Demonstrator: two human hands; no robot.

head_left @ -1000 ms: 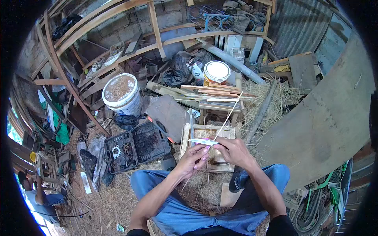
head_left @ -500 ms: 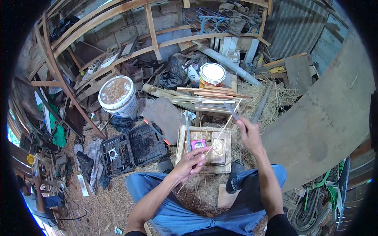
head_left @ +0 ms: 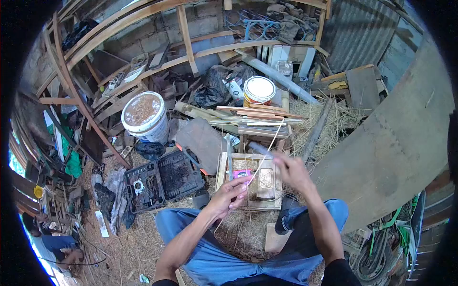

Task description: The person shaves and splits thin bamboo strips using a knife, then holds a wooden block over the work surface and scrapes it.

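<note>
Straw-strewn ground (head_left: 125, 251) surrounds a wooden box (head_left: 265, 205). Over its near-left corner, the left hand (head_left: 226, 197) pinches a thin strip (head_left: 260, 164); the right hand (head_left: 293, 173) clasps a knife (head_left: 259, 148), whose slip could cut the left.

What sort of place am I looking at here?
Probably a rough workshop or shed used for woodwork. What suggests it: a stack of wooden strips, an open black case, and a blade in the right hand.

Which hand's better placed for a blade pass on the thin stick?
Right, I'd say: the right hand holds the knife, its blurred blade crossing the thin stick in view, contact unclear. The left hand is occupied gripping the stick.
</note>
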